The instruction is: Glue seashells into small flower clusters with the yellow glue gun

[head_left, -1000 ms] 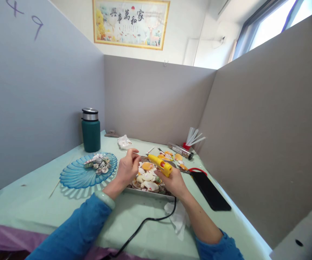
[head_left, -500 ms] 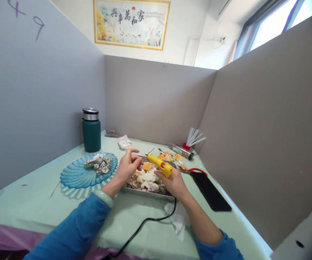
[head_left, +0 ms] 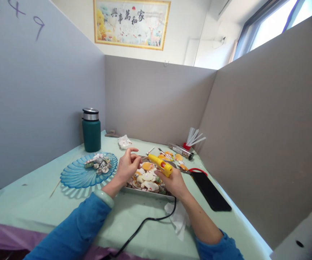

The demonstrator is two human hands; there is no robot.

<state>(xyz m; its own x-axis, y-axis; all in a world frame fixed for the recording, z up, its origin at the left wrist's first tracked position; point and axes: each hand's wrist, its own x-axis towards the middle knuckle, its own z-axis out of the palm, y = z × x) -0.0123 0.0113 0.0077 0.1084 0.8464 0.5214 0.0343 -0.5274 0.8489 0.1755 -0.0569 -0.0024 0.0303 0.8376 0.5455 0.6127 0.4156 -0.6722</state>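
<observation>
My right hand is wrapped round a yellow hot glue gun, its nozzle pointing up and left and its black cord trailing down to the table edge. Thumb and forefinger of my left hand are pinched together close to the nozzle; whatever sits between them is too small to make out. Below both hands lies a metal tray heaped with seashells, partly covered by my hands. Left of my left hand, a blue fluted glass plate carries a cluster of small shells.
A green flask stands behind the plate. Right of the tray lie a black phone, red-handled scissors and loose orange shells. White glue sticks stand at the back right. Crumpled tissue lies in front. Grey partitions enclose the table.
My left hand has shifted very slightly, its pinched fingers staying near the nozzle. The glue gun in my right hand is nearly still.
</observation>
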